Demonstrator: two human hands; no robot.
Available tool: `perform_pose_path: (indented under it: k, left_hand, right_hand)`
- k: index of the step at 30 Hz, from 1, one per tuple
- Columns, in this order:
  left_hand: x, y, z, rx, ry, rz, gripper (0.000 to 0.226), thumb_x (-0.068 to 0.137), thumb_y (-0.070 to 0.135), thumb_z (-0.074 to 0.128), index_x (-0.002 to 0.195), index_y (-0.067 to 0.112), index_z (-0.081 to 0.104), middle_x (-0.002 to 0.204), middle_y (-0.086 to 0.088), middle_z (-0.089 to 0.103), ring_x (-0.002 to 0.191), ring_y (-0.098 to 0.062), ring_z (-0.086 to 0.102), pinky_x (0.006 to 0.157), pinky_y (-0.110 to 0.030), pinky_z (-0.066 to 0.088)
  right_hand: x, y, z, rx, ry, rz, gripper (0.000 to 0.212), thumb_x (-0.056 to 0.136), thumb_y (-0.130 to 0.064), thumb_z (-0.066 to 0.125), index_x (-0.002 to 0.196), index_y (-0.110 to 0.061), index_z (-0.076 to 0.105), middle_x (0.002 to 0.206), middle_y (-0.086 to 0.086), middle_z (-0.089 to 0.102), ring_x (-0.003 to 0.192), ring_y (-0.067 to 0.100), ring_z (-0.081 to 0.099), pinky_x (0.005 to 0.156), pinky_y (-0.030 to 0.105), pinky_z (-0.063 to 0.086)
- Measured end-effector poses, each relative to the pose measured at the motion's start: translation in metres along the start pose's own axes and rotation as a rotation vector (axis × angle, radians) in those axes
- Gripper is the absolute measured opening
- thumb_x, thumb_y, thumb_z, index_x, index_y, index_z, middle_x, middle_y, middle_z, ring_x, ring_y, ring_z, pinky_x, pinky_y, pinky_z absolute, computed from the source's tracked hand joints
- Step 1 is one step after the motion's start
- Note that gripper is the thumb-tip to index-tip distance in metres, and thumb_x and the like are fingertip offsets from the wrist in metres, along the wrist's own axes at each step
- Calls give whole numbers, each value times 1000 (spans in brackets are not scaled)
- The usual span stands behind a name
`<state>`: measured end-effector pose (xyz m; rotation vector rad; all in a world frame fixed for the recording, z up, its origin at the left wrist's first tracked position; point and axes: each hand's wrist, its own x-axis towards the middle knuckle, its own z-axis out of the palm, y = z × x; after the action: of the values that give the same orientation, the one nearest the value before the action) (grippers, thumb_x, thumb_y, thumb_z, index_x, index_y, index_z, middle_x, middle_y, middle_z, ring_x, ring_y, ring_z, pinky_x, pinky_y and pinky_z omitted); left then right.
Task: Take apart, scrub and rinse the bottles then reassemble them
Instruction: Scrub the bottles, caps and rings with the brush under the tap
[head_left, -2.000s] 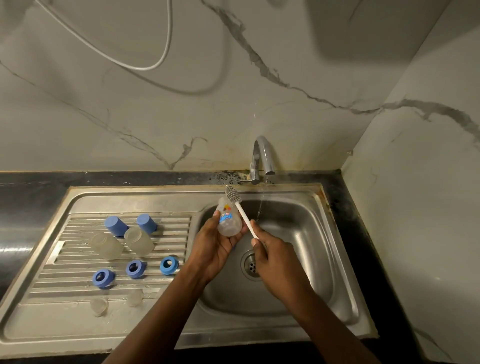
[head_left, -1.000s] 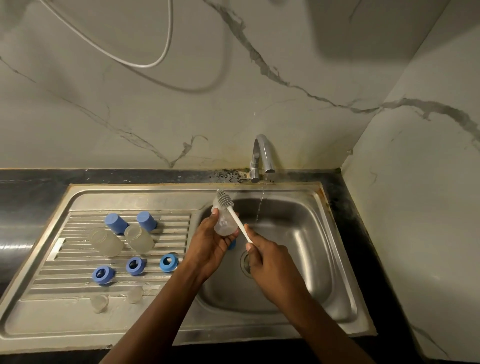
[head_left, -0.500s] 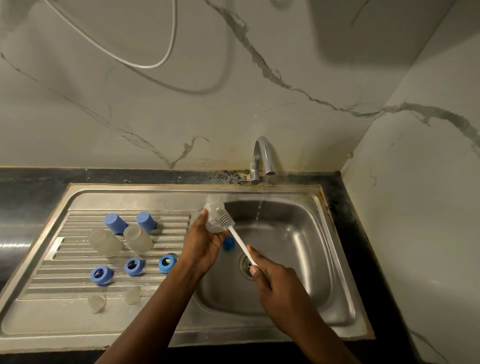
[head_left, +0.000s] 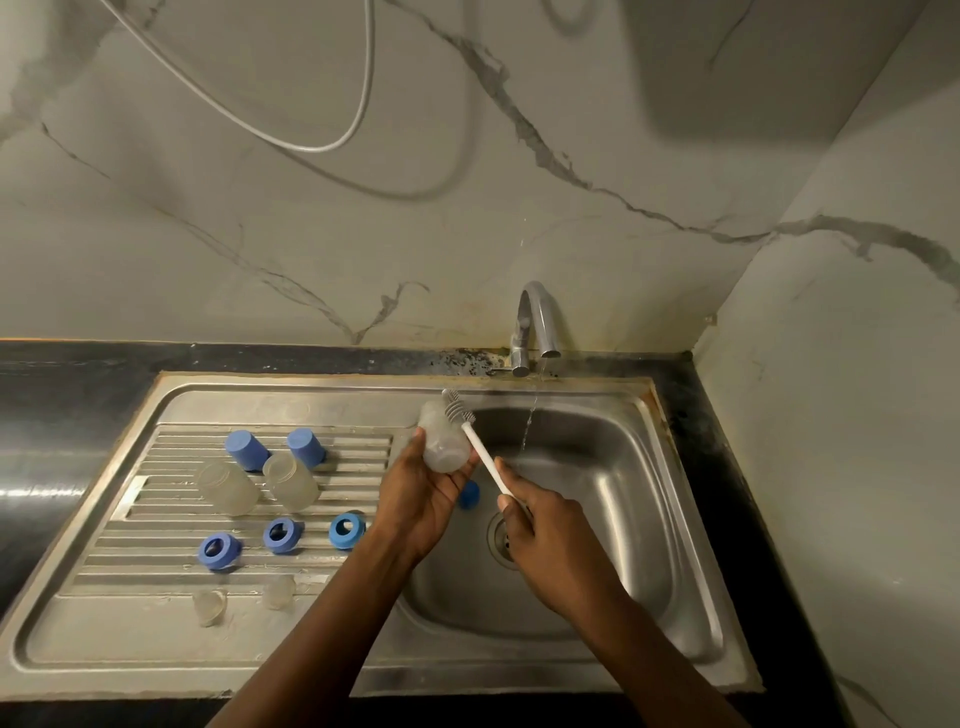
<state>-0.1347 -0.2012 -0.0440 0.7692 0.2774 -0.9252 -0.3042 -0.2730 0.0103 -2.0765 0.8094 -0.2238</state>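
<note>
Any print on the bottle (head_left: 441, 441) can't be read at this angle; the side facing the camera is plain frosted plastic

Left hand (head_left: 423, 499): fingers curled round the bottle from below, thumb on its left side, holding it tilted over the sink (head_left: 649, 519)

Right hand (head_left: 540, 540): closed round the bottom end of the white brush (head_left: 480, 452), handle running up and left from the fist. Bristle head lies against the bottle's far end, just past the left fingertips; inside or outside can't be told

Tap (head_left: 535, 322) sits beyond both hands, a thin stream of water (head_left: 529, 426) falling just right of the brush, not touching the bottle

Drain (head_left: 501, 538) is right beside the right hand's knuckles; a blue part (head_left: 469, 493) lies in the basin between the two hands

Left of the left hand, on the ribbed drainer (head_left: 130, 519): two blue caps (head_left: 247, 449), two clear bottles (head_left: 228, 488) on their sides, three blue rings (head_left: 282, 535) in a row, and two clear teats (head_left: 209, 605) nearest the person
</note>
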Motion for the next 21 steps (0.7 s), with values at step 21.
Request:
perform_pose_path:
  k: [21]
  left_hand:
    - [-5, -5, 1, 87, -89, 6, 55, 108, 35, 57, 153, 7, 47, 144, -26, 62, 132, -42, 63, 96, -48, 62]
  right_hand:
    - [-3, 0, 0, 14, 31, 9, 49, 109, -34, 49, 156, -47, 40, 73, -20, 55, 63, -2, 55, 62, 8, 43]
